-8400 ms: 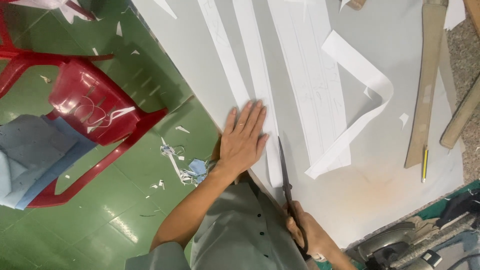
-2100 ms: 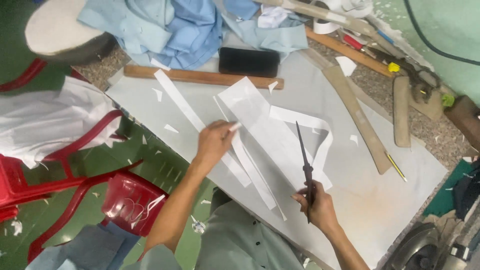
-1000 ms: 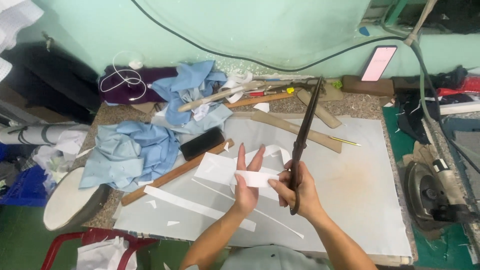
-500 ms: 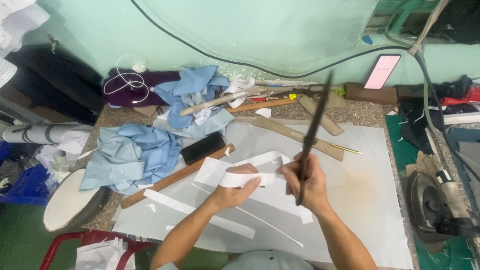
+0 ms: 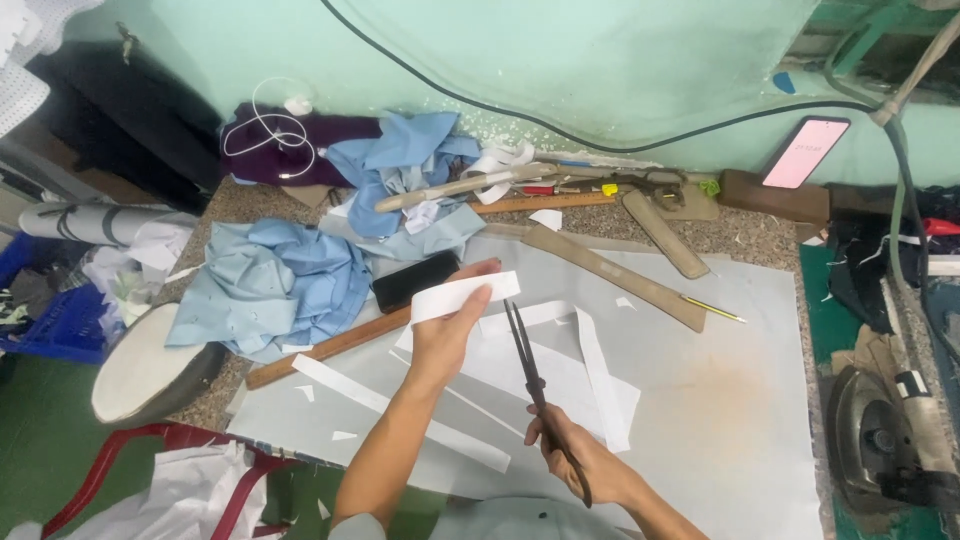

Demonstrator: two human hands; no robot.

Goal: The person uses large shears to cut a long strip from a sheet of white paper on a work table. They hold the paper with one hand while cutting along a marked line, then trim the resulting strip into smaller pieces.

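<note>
My left hand [image 5: 447, 330] holds a folded white paper strip [image 5: 462, 294] up above the grey sheet [image 5: 740, 400] that covers the table. My right hand [image 5: 585, 462] grips the handles of long dark scissors [image 5: 535, 380], low near the front edge. The blades are slightly apart and their tips point up toward the strip, just under its right end. More white strips [image 5: 590, 372] lie on the sheet below both hands.
Blue fabric [image 5: 270, 285] is heaped at the left, beside a black phone [image 5: 415, 280] and a wooden ruler [image 5: 325, 350]. Tan curved rulers [image 5: 610, 278] and a pencil [image 5: 714, 310] lie behind. An iron [image 5: 885, 440] sits at the right. A lit phone [image 5: 805, 152] leans on the wall.
My right hand has dropped toward the front edge, and the scissors have swung from high and tilted right to low under the strip. My left hand has lifted the strip higher.
</note>
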